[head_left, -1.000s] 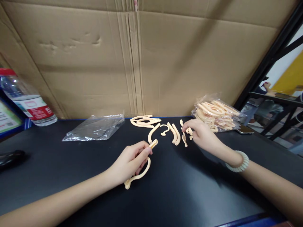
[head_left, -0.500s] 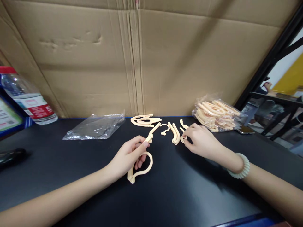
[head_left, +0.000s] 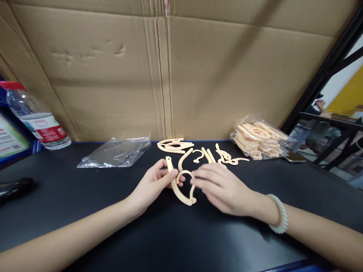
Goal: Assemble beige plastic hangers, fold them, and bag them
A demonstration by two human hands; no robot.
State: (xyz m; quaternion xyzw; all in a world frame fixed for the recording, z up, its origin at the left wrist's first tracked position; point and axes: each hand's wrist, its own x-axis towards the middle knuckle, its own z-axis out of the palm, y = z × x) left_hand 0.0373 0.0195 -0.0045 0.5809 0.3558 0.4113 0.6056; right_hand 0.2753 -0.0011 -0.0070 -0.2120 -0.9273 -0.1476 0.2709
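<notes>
Hanger (head_left: 179, 193) in the left hand's (head_left: 154, 181) grip, over a black table (head_left: 170, 245).
The left thumb and fingers pinch the hanger's curved bar; its hook (head_left: 185, 172) meets the bar at the near end and arches back toward the left fingers. The right hand (head_left: 224, 187) is at the hook's right side, fingers bent and slightly blurred; whether its grip is closed on anything cannot be told. Beyond the hands lie a loose bar (head_left: 185, 158), a loose hook (head_left: 202, 153), paired bars (head_left: 208, 155) partly hidden by the right hand, and small parts (head_left: 226, 155). Outermost are a flat clear bag (head_left: 113, 153) and bottle (head_left: 51, 132) at left, a filled bag (head_left: 258, 138) at right.
</notes>
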